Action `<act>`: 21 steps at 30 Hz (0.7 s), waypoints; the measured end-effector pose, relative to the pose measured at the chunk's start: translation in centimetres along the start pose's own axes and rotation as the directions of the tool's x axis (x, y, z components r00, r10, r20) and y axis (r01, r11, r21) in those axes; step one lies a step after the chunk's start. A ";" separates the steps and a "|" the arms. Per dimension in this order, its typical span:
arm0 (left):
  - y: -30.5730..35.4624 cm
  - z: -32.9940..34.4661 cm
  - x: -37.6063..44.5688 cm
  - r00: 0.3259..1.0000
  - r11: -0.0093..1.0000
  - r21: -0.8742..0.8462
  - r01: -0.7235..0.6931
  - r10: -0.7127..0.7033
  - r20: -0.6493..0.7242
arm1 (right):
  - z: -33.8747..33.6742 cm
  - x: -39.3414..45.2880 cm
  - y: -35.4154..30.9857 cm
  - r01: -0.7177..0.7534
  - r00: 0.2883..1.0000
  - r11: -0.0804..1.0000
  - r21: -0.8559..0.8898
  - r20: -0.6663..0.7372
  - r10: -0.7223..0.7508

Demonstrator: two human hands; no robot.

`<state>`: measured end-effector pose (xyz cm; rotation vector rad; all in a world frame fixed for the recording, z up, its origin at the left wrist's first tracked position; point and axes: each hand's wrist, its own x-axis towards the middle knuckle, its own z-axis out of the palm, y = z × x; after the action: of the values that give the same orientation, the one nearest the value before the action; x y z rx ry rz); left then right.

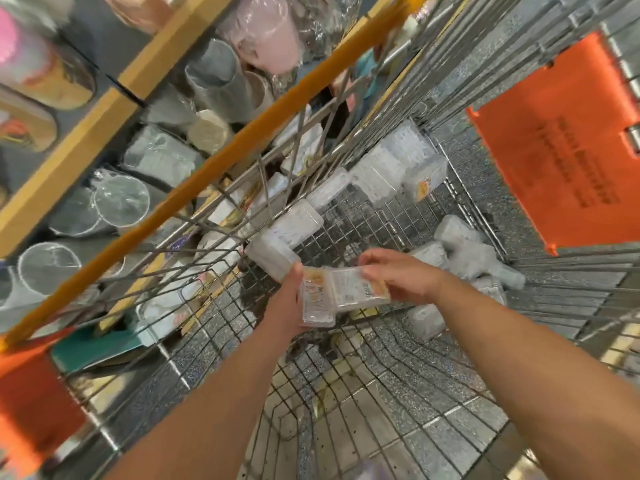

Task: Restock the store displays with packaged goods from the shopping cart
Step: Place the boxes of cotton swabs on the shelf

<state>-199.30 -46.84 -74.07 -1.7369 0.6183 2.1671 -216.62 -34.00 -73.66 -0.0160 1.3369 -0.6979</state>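
At the upper left of the frame a wooden shelf [79, 143] runs diagonally, with wrapped cups [119, 202] and other clear-wrapped goods on the display below and beside it; this part is blurred. Just right of it the shopping cart's orange handle bar [214, 168] crosses the frame from lower left to upper right.

The wire cart [363, 230] fills the middle. A row of clear plastic packs [298, 220] lies along its left wall, running up toward a larger pack [398, 168] in the far corner.

In the centre, both arms reach down into the cart. The left hand [289, 299] grips a clear pack with a yellow label [317, 303], its thumb lying along the pack's left edge and the fingers hidden underneath. Touching that pack on its right is a second labelled pack [356, 289], which the right hand [398, 275] pinches at its right end, fingers curled over the top edge. The two packs overlap slightly, held above the cart floor.

Further right, more clear packs [467, 251] lie heaped against the cart's right side, below the right forearm. At the upper right an orange plastic flap [554, 140] with dark print, too blurred to read, hangs on the cart's end wall.
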 end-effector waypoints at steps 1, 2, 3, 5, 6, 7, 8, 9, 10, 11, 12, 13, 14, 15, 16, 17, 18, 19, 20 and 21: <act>-0.3 -0.1 0.3 0.998 0.999 0.031 0.034 -0.036 0.042 | 0.2 -0.1 -0.5 0.006 1.000 0.994 -0.112 -0.004 -0.007; -0.5 0.0 0.3 0.996 0.995 0.082 0.050 -0.055 0.066 | 0.5 -0.3 -1.1 0.023 0.999 0.969 -0.245 -0.022 -0.030; -0.5 0.1 0.2 0.994 0.991 0.123 0.060 -0.071 0.086 | 0.8 -0.3 -1.6 0.055 0.997 0.935 -0.351 -0.037 -0.072; -0.7 0.1 0.2 0.988 0.979 0.184 0.088 -0.110 0.111 | 1.3 0.2 -2.0 0.127 0.984 0.890 -0.438 -0.061 -0.170; -0.8 0.0 0.2 0.986 0.974 0.206 0.092 -0.119 0.119 | 1.6 0.5 -2.2 0.157 0.976 0.881 -0.447 -0.065 -0.206; -0.8 -0.1 0.2 0.985 0.972 0.217 0.085 -0.114 0.128 | 1.8 1.0 -2.0 0.184 0.971 0.880 -0.437 -0.056 -0.231; -0.8 -0.2 0.1 0.984 0.971 0.223 0.081 -0.114 0.139 | 1.9 1.4 -1.7 0.209 0.967 0.885 -0.416 -0.049 -0.251; -0.8 -0.4 0.0 0.980 0.970 0.225 0.089 -0.127 0.157 | 2.0 2.0 -1.3 0.223 0.963 0.895 -0.386 -0.055 -0.264; -0.6 -0.4 -0.2 0.973 0.970 0.222 0.100 -0.142 0.181 | 2.3 2.2 -1.0 0.225 0.960 0.911 -0.344 -0.080 -0.268; -0.4 -0.5 -0.3 0.966 0.969 0.222 0.106 -0.153 0.208 | 2.5 2.5 -0.7 0.220 0.957 0.929 -0.297 -0.119 -0.265; -0.3 -0.6 -0.4 0.958 0.966 0.234 0.108 -0.164 0.234 | 2.8 2.7 -0.5 0.211 0.953 0.948 -0.240 -0.164 -0.254; -0.2 -0.7 -0.5 0.949 0.960 0.260 0.109 -0.178 0.260 | 3.0 3.1 -0.1 0.210 0.947 0.959 -0.190 -0.205 -0.248; -0.2 -0.8 -0.5 0.937 0.950 0.293 0.109 -0.197 0.288 | 3.2 3.5 0.3 0.217 0.941 0.964 -0.151 -0.230 -0.248; -0.3 -0.9 -0.4 0.926 0.940 0.323 0.110 -0.215 0.311 | 3.5 3.8 0.7 0.234 0.936 0.965 -0.116 -0.241 -0.256; -0.5 -1.0 -0.3 0.921 0.933 0.343 0.111 -0.227 0.317 | 3.7 4.0 1.0 0.240 0.935 0.968 -0.074 -0.251 -0.251; -0.8 -1.1 -0.2 0.926 0.931 0.346 0.114 -0.226 0.302 | 3.9 4.2 1.3 0.243 0.932 0.970 -0.016 -0.273 -0.238; -1.1 -1.3 -0.1 0.940 0.937 0.331 0.111 -0.207 0.271 | 4.0 4.3 1.3 0.238 0.923 0.970 0.054 -0.324 -0.209; -1.5 -1.6 0.0 0.958 0.946 0.304 0.111 -0.183 0.219 | 3.8 4.4 1.4 0.238 0.901 0.963 0.124 -0.398 -0.172; -1.7 -2.1 0.0 0.973 0.957 0.268 0.110 -0.159 0.167 | 3.4 4.4 1.7 0.236 0.865 0.960 0.148 -0.483 -0.138; -2.0 -2.8 0.2 0.983 0.966 0.236 0.108 -0.140 0.122 | 2.9 4.4 2.3 0.216 0.824 0.970 0.109 -0.554 -0.122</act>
<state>-196.02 -46.50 -75.04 -1.4546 0.6740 2.0209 -212.78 -35.32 -77.65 0.2180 1.8345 -1.0159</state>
